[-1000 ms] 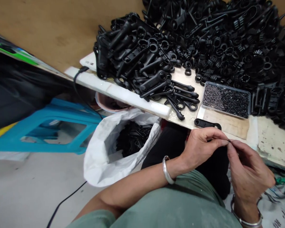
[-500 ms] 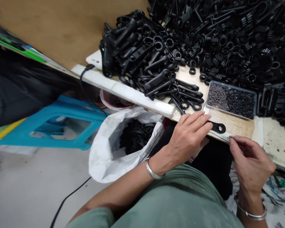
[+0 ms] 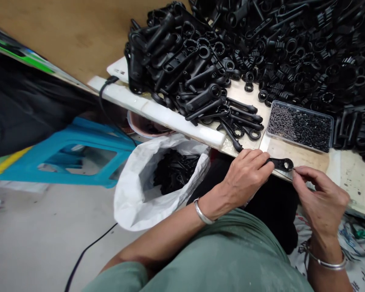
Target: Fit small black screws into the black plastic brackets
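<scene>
My left hand (image 3: 246,174) grips a black ring-ended plastic handle (image 3: 280,164) at the table's front edge, fingers curled over its shaft. The ring end sticks out to the right, and most of the shaft is hidden under the hand. My right hand (image 3: 319,198) is closed in a pinch, thumb and forefinger tips right beside the ring's rim. Whatever lies between those fingertips is too small to name. Behind the hands, a clear plastic box (image 3: 299,125) holds small metallic pieces on its left and small black pieces on its right.
A large heap of black plastic parts (image 3: 292,52) covers the back of the table, with similar handles (image 3: 243,111) nearer me. Below the white edge strip (image 3: 170,119) stands a white sack (image 3: 130,190) of black parts. A blue stool (image 3: 63,158) is at left.
My left fingers have closed further over the handle, and its ring end now shows more fully. My right pinch has come up against the ring's rim. The view has shifted slightly.
</scene>
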Motion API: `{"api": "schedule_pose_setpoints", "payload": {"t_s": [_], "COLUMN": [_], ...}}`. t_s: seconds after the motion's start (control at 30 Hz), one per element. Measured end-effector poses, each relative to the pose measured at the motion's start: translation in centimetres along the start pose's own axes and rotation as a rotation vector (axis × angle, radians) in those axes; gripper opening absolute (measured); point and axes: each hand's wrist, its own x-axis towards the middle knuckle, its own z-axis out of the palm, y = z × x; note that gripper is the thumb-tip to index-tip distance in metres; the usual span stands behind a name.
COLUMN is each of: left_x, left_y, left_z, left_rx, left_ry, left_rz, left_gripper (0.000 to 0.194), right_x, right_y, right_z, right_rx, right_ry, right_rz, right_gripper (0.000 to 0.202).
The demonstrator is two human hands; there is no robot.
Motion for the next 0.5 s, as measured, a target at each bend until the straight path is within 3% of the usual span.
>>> {"api": "schedule_pose_setpoints", "payload": {"t_s": [0.5], "left_x": [-0.1], "left_y": [-0.1], "left_z": [0.4], "left_rx": [0.003], "left_ry": [0.044], "left_rz": [0.014], "left_gripper": [0.03], "right_x": [1.4], "right_y": [-0.3], "right_z": [-0.1], "right_rx": [-0.095], "right_ry": [-0.16], "right_rz": [-0.258], "right_gripper": [0.01]}}
